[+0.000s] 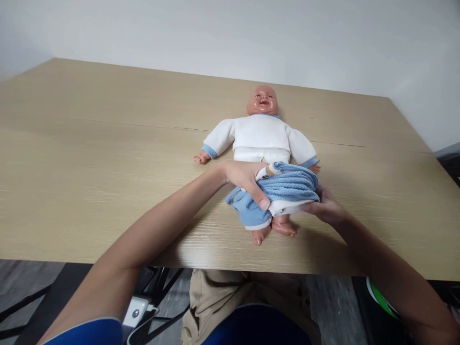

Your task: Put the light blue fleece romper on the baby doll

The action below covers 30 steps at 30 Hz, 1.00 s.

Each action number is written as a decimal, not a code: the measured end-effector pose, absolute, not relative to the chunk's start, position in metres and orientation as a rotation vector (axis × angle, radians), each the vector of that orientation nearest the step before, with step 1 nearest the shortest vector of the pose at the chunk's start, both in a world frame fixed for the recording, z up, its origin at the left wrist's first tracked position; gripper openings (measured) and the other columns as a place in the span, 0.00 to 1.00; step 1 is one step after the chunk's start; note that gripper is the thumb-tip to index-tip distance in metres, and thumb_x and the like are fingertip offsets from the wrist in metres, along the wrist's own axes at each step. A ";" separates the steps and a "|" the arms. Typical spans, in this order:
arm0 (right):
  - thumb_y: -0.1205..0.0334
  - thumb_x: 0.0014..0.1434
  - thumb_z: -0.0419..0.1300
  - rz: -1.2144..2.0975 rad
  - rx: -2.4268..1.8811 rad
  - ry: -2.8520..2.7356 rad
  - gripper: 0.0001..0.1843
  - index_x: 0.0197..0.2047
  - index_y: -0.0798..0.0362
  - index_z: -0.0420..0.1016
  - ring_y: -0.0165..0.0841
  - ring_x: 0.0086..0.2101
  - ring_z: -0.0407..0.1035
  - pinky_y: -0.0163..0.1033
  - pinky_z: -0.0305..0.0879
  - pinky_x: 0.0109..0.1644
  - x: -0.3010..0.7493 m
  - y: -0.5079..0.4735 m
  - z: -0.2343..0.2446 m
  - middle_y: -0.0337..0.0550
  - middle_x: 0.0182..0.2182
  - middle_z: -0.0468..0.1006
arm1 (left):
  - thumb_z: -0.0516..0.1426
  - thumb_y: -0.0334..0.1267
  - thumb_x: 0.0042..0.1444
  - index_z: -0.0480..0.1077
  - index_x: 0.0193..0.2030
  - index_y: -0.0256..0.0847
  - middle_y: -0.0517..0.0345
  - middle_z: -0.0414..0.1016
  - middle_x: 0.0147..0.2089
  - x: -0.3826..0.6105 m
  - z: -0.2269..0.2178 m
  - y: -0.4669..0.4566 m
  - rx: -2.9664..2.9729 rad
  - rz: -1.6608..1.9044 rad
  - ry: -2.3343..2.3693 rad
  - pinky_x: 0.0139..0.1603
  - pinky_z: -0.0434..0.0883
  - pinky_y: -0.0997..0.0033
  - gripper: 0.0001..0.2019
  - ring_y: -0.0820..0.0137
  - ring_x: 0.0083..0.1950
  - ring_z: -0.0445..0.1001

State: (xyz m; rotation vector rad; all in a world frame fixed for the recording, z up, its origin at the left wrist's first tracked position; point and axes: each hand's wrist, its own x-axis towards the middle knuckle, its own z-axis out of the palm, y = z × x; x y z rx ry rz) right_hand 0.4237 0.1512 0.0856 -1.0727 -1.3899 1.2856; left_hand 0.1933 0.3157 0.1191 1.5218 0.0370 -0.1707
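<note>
A baby doll (264, 101) lies on its back on the table, head away from me, in a white top (260, 132) with blue cuffs. Bunched blue doll trousers (291, 184) with white edging are around its legs; one blue leg covers the doll's left-hand leg in the picture, and both bare feet stick out below. My left hand (247, 179) grips the cloth from the left, thumb on top. On the other side my right hand (325, 206) pinches the white edge of the gathered trouser leg. Some of its fingers are hidden behind the cloth.
The wooden table (108, 158) reaches back to a pale wall (230, 38). Its front edge runs just before my lap. Below on the left, a white device (135, 311) with a cable sits among black legs; a green and white round object (383, 299) shows at lower right.
</note>
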 end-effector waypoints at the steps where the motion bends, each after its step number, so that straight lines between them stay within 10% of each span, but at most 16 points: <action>1: 0.41 0.56 0.83 1.273 -1.075 -1.376 0.29 0.55 0.47 0.88 0.48 0.52 0.87 0.53 0.86 0.61 0.422 0.152 0.084 0.46 0.50 0.93 | 0.85 0.50 0.39 0.87 0.50 0.39 0.51 0.91 0.51 0.193 0.119 0.315 1.526 -0.161 0.043 0.68 0.83 0.57 0.33 0.53 0.58 0.87; 15: 0.47 0.61 0.75 1.030 -1.255 -1.165 0.17 0.49 0.45 0.86 0.50 0.51 0.84 0.57 0.81 0.64 0.406 0.146 0.082 0.45 0.47 0.90 | 0.79 0.64 0.52 0.86 0.52 0.38 0.45 0.90 0.46 0.191 0.129 0.308 1.713 -0.097 0.066 0.61 0.87 0.52 0.33 0.49 0.55 0.89; 20: 0.50 0.63 0.76 1.020 -1.452 -0.995 0.23 0.59 0.46 0.85 0.55 0.57 0.84 0.59 0.81 0.66 0.365 0.095 0.100 0.50 0.55 0.91 | 0.68 0.57 0.66 0.84 0.52 0.38 0.49 0.89 0.50 0.195 0.139 0.300 1.829 -0.181 0.057 0.58 0.85 0.55 0.22 0.54 0.54 0.88; 30: 0.46 0.70 0.72 0.810 -1.640 -0.806 0.22 0.61 0.47 0.82 0.54 0.54 0.84 0.54 0.83 0.57 0.306 0.033 0.070 0.52 0.50 0.90 | 0.62 0.48 0.62 0.73 0.49 0.41 0.56 0.81 0.42 0.190 0.172 0.278 2.265 -0.321 0.169 0.42 0.71 0.64 0.15 0.64 0.41 0.77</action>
